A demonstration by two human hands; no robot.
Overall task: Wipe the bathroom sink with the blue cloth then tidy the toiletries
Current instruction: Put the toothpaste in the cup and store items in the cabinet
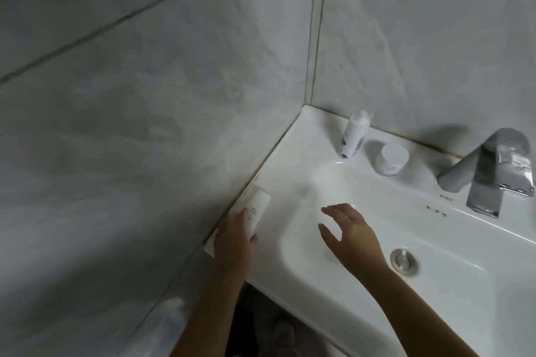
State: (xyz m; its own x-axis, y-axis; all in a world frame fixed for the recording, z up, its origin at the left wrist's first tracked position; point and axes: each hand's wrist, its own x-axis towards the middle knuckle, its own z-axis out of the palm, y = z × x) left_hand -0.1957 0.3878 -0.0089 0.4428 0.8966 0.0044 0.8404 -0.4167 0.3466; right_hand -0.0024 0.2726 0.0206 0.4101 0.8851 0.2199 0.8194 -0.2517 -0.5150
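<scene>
My left hand grips a white bottle with green print on the left ledge of the white sink, close to the wall. My right hand hovers over the left side of the basin with fingers spread and holds nothing. A white bottle with a blue barcode stands upright at the back left corner of the ledge. Beside it to the right sits a small white jar. No blue cloth is in view.
A chrome faucet rises at the back right of the sink. The chrome drain lies in the basin right of my right hand. Grey tiled walls close in on the left and behind. Dark floor shows below the sink's front edge.
</scene>
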